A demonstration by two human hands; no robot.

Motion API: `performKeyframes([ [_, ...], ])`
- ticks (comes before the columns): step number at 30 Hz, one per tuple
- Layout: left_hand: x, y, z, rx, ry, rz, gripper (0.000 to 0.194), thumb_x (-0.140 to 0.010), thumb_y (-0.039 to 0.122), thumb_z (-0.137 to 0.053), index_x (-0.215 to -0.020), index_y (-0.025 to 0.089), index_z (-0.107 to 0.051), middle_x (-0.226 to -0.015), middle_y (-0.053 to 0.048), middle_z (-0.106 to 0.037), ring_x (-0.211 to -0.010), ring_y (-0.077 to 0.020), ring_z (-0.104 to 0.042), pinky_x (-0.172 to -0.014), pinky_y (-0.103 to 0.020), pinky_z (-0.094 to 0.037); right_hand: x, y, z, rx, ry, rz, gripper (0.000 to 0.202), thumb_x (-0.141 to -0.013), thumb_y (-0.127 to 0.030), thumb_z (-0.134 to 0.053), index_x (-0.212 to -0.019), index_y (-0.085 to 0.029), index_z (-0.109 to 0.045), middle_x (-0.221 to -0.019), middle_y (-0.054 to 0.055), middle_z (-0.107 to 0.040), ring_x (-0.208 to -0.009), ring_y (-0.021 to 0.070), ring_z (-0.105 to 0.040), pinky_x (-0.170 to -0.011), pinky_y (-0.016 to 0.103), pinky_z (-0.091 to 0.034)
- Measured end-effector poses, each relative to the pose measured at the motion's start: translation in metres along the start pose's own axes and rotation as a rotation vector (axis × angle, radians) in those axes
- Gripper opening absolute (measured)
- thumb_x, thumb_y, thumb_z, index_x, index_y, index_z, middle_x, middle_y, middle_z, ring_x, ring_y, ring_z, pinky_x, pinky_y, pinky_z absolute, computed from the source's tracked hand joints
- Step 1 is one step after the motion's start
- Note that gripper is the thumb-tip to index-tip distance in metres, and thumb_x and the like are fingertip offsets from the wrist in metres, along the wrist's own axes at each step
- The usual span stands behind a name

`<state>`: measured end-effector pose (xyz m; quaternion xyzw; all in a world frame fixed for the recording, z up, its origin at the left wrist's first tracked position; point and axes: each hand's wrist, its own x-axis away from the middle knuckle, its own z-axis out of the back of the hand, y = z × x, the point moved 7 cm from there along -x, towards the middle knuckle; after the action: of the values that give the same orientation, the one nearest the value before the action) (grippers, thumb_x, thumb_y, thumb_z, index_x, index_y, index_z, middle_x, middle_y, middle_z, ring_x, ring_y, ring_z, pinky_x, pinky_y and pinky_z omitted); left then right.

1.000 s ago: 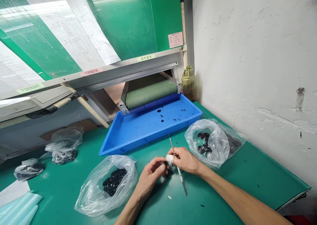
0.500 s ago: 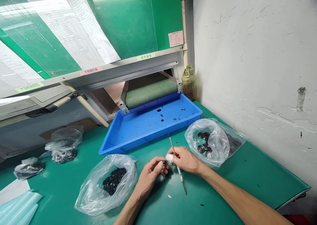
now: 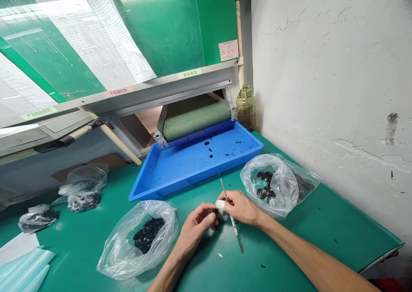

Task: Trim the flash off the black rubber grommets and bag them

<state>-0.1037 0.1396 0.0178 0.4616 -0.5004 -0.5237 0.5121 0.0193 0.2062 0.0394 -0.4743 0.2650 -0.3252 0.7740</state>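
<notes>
Between the fingertips of my left hand (image 3: pixel 200 223) is a small black part (image 3: pixel 216 211), mostly covered by the fingers. My right hand (image 3: pixel 242 207) meets it from the right, its fingers closed around a thin rod-like tool (image 3: pixel 234 225) with pale wrapping on its lower half and a dark narrow tip. White tape or a finger cover (image 3: pixel 220 206) wraps a right fingertip. Left of my hands lies an open clear bag (image 3: pixel 112 253) of small black pieces (image 3: pixel 149 235). To the right, another clear bag (image 3: pixel 285 189) holds round black parts (image 3: pixel 261 193).
A blue tray (image 3: pixel 141 193) with black scraps stands under the end of a green conveyor belt (image 3: pixel 196 116). Two smaller bags, one of them a knotted bag (image 3: pixel 83 193), lie at left. A jug (image 3: pixel 246 107) stands by the wall (image 3: pixel 331 69). Scraps dot the green table (image 3: pixel 289 257).
The left fingers and thumb have shifted slightly, and the small black part has turned a little between them. The right hand and its tool hold almost the same position.
</notes>
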Motion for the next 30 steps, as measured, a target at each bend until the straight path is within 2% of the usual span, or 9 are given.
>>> performKeyframes([
  [7, 0.0016, -0.0015, 0.0009, -0.039, -0.011, 0.004, 0.028, -0.085, 0.038, -0.063, -0.103, 0.016, -0.062, -0.077, -0.002, -0.06, -0.069, -0.0129, -0.051, -0.067, -0.024, -0.041, -0.0002, 0.0003, -0.0006, -0.008, -0.002, 0.001, 0.016, -0.084, -0.021, -0.054, -0.079, -0.016, -0.068, -0.065, -0.001, -0.061, -0.058, 0.0104, -0.047, -0.053, 0.02, -0.032],
  [15, 0.0009, -0.0002, -0.0002, -0.016, 0.0, 0.01, 0.026, -0.084, 0.038, -0.064, -0.099, 0.017, -0.063, -0.082, -0.003, -0.061, -0.07, -0.0128, -0.053, -0.065, -0.023, -0.042, -0.0006, -0.0009, -0.0005, -0.002, -0.008, -0.003, 0.015, -0.084, -0.018, -0.054, -0.08, -0.015, -0.068, -0.068, -0.001, -0.065, -0.059, 0.0104, -0.048, -0.053, 0.02, -0.032],
  [30, 0.0011, 0.0, -0.0009, 0.001, -0.016, -0.017, 0.025, -0.088, 0.038, -0.06, -0.104, 0.019, -0.063, -0.085, -0.002, -0.061, -0.072, -0.0124, -0.054, -0.067, -0.023, -0.043, -0.0001, 0.0006, -0.0014, -0.018, -0.005, -0.007, 0.015, -0.085, -0.02, -0.054, -0.08, -0.015, -0.067, -0.069, 0.0, -0.066, -0.059, 0.0109, -0.05, -0.053, 0.021, -0.033],
])
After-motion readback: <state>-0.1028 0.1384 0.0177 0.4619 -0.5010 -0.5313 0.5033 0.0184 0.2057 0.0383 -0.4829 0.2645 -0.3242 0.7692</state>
